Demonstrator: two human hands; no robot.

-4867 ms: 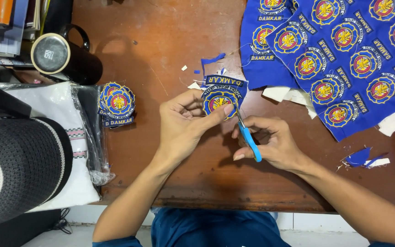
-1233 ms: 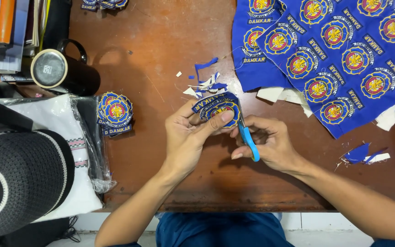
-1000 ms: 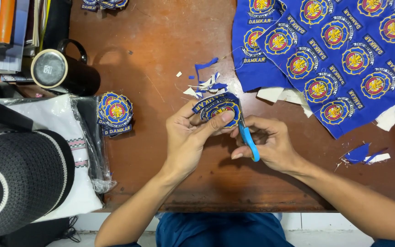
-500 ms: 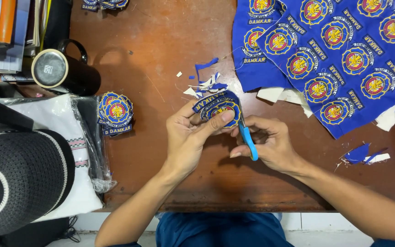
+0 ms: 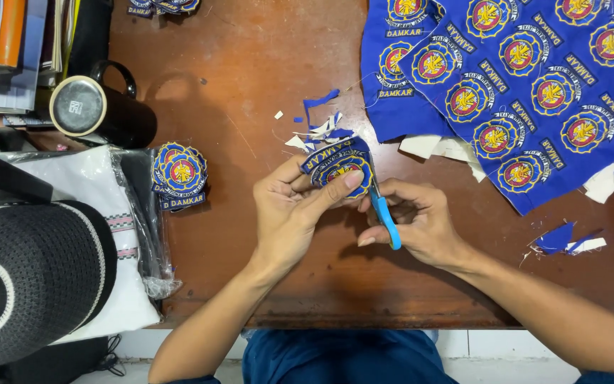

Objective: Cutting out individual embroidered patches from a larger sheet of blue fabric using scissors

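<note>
Left hand pinches a blue embroidered patch above mid-surface. Right hand grips blue-handled scissors at the patch's right edge; blades are hidden. Open wood lies left; patch sheet crowds the right, cut off by the frame.

- Scissors, blue-handled: blades hidden behind the embroidered patch; handle loops mostly covered by the right hand.
- Patch: lower left edge covered by the left hand thumb and fingers.
- Blue cloth sheet of patches: cut off by top and right edges.
- Black woven hat: cut off at left edge.
- Patch stack at top: cut by top edge.
- Stacked papers: cut off at upper left, contents indistinct.
- Both forearms: run out of the bottom edge.
</note>
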